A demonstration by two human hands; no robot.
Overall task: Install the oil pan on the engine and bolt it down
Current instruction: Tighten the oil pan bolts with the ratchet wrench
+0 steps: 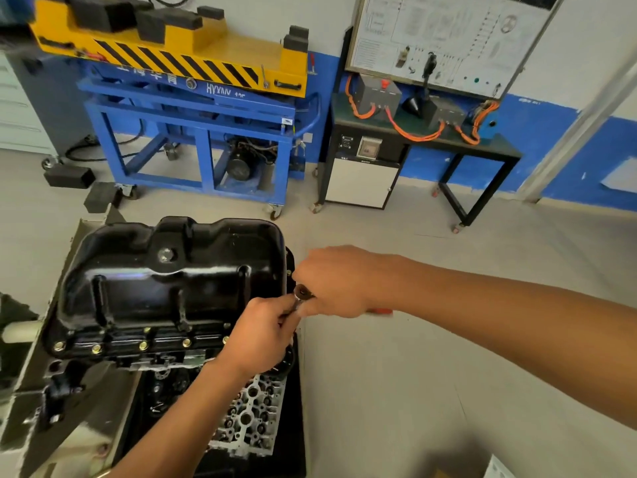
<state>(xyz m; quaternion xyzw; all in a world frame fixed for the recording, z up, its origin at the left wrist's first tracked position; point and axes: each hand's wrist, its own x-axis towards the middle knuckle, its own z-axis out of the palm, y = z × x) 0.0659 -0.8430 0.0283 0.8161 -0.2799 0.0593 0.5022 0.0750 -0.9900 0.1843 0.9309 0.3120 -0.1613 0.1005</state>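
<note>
Oil pan [165, 277], glossy black pressed steel with ribbed, stepped walls, sits upside up on the inverted engine [162, 377] at near left. A silvery drain plug [166, 254] shows on its top face. A row of brass-coloured bolts [143, 346] dots its near flange. Below and nearer lies a bare aluminium casting [248, 419], pale and full of round bores.

The left hand [262, 336] reaches up from the near edge with the wrist bent, its fingers curled and pinching the chrome head of a ratchet [302, 293] at the pan's right flange. The right hand [337, 281] comes in from the right on a straight forearm, knuckles up, fingers wrapped round the same ratchet's handle. A bit of red grip [381, 310] pokes out beyond the palm.
</note>
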